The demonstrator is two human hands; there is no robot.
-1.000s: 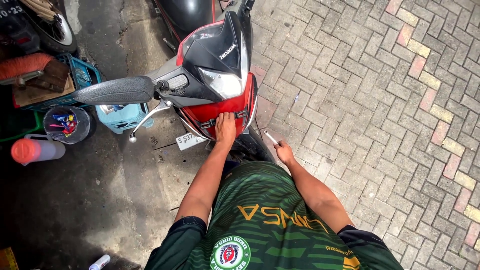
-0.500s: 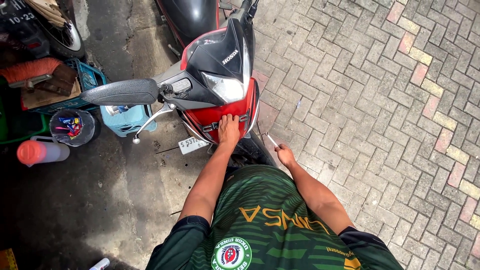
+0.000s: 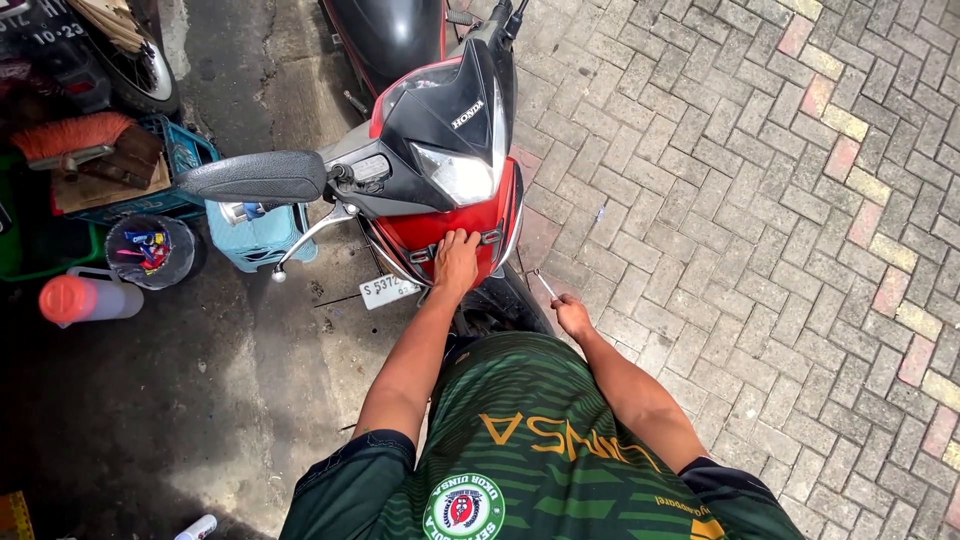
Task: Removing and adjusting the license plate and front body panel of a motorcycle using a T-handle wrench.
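Little has shifted since a moment ago: both arms stay stretched out, and the view has barely drifted. Nearest, the right hand [image 3: 572,316] is clenched around a thin metal tool [image 3: 545,286], hovering beside the front wheel [image 3: 500,305] over the brick paving [image 3: 760,250]. Just ahead, the left hand [image 3: 457,262] lies flat, fingers released, pressed against the red front panel [image 3: 440,235] of the motorbike [image 3: 440,150]. Further out, the handlebar grip [image 3: 255,176] juts left; beyond it sit a blue crate [image 3: 185,150] and a round container [image 3: 150,250].
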